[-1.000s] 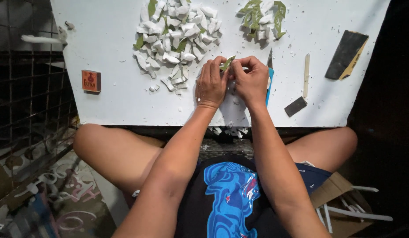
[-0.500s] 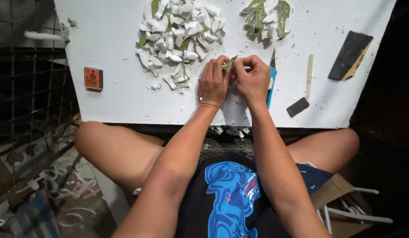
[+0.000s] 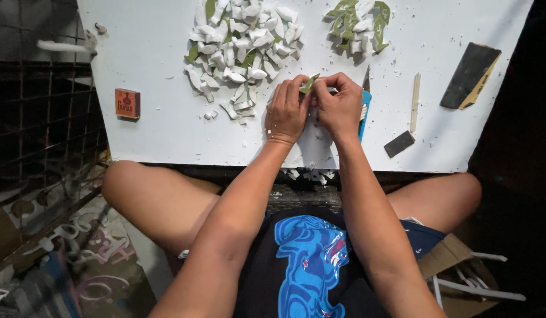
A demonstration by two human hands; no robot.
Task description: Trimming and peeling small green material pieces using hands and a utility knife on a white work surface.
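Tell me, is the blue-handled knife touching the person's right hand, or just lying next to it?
Cannot tell. In the head view the blue-handled knife lies on the white board right along the right hand; the hand's edge overlaps it, hiding any contact or gap.

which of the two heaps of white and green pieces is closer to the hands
The large heap of white and green pieces, just beyond the left hand; the small greener heap lies farther off.

White board (image 3: 167, 126) lay across the lap, big heap of white and green cut pieces (image 3: 240, 44) beyond the left fingers, smaller green-white heap (image 3: 358, 23) beyond the right fingers, blue knife (image 3: 364, 103) just right of them, thin stick (image 3: 415, 101), dark blocks (image 3: 468, 73) farther right, small orange box (image 3: 127, 103) far left
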